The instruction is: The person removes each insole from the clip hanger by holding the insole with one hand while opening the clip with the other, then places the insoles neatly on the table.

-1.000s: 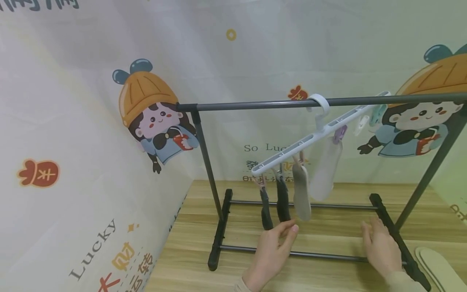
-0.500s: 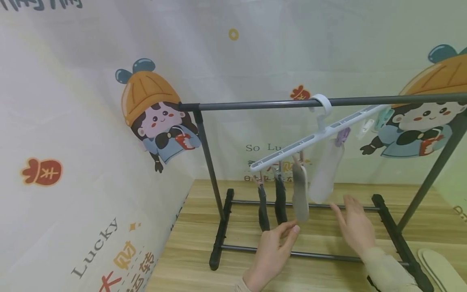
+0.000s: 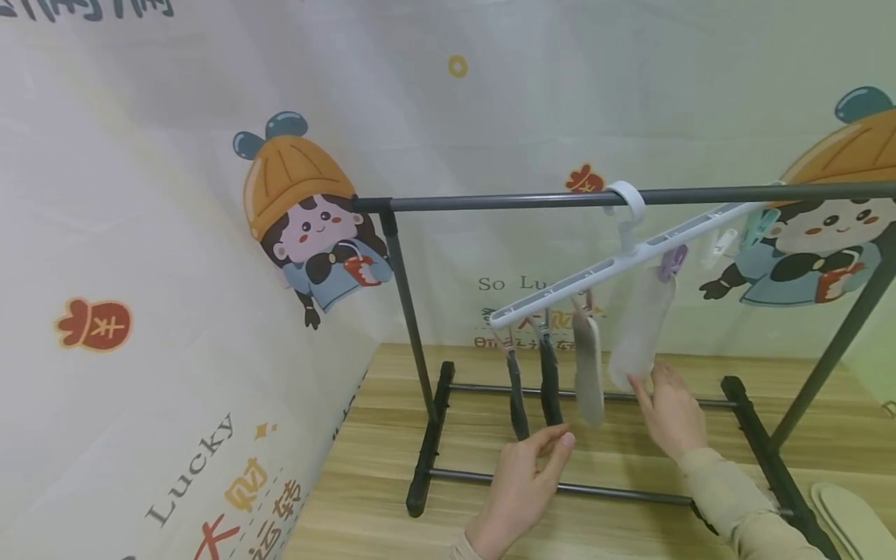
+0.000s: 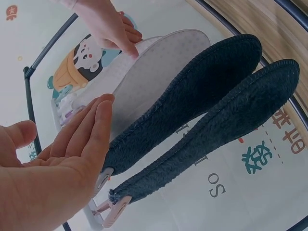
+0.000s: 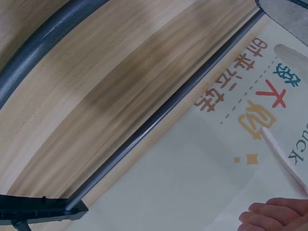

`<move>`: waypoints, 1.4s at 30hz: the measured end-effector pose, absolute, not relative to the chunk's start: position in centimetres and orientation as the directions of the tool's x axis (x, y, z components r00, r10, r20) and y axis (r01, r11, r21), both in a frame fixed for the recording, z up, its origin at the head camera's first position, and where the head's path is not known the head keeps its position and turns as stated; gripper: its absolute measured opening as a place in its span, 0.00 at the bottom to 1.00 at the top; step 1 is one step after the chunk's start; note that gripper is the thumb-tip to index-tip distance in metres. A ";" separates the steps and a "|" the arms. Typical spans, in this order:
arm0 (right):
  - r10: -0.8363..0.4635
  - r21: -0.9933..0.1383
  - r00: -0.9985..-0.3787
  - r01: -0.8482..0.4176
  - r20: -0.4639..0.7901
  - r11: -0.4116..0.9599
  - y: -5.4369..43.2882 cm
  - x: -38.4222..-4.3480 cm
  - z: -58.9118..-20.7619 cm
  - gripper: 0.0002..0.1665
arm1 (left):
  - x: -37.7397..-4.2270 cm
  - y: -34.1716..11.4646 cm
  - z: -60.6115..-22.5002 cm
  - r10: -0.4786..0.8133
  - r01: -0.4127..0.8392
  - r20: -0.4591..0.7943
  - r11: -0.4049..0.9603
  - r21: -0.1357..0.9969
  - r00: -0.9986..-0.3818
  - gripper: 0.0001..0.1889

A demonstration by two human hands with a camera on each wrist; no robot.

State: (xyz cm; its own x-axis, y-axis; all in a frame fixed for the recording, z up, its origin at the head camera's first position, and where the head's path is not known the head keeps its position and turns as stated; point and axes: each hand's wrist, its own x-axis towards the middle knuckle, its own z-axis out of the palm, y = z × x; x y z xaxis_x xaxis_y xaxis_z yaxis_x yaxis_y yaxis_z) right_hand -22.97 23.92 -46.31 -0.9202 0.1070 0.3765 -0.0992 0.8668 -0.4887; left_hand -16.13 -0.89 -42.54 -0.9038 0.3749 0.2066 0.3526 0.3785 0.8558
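Note:
Two dark fuzzy insoles (image 4: 207, 82), a grey insole (image 3: 589, 373) and a whitish insole (image 3: 642, 327) hang by clips from a white hanger (image 3: 553, 297). A purple clip (image 3: 673, 263) holds the whitish one. My right hand (image 3: 672, 420) is at that insole's lower end, its thumb overlapping the tip, fingers loosely bent. Only its fingers show low in the right wrist view, below the insole's thin edge (image 5: 284, 159). My left hand (image 3: 525, 478) stays just under the dark insoles in the head view; fingers extended and holding nothing, it lies beside them in the left wrist view.
The hanger hooks over the dark top rail (image 3: 490, 204) of a rack, tilted up to the right. Bare white and teal clips (image 3: 759, 225) hang at its right end. The rack's base bar (image 3: 616, 492) crosses the wooden table. Pale insoles (image 3: 850, 517) lie at the right.
My right hand has moved left and up from beside the rack's right foot to the whitish insole's lower end. My left hand has stayed in place. The hanging insoles have swung slightly.

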 end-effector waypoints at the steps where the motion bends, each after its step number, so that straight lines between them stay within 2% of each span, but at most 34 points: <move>1: 0.110 -0.488 -0.918 -0.098 0.380 0.867 23.9 -22.9 -46.4 0.35 | -16.1 -0.9 -42.5 0.376 0.350 0.204 0.378 0.857 -0.904 0.30; 12: 0.110 -0.458 -0.879 -0.132 0.465 0.879 23.7 -22.7 -46.7 0.23 | -16.2 -0.6 -42.6 0.376 0.363 0.218 0.374 0.853 -0.900 0.29; 20: 0.092 -0.431 -0.864 -0.152 0.495 0.889 23.4 -21.4 -47.2 0.24 | -16.2 -0.3 -42.3 0.391 0.374 0.227 0.356 0.856 -0.892 0.30; 33: 0.047 -0.396 -0.819 -0.225 0.572 0.890 22.2 -18.8 -47.5 0.22 | -17.0 1.3 -41.0 0.412 0.481 0.323 0.374 0.793 -0.852 0.28; 42: 0.048 -0.402 -0.818 -0.231 0.574 0.886 21.6 -17.4 -47.6 0.23 | -18.0 3.2 -39.9 0.469 0.513 0.336 0.324 0.795 -0.817 0.26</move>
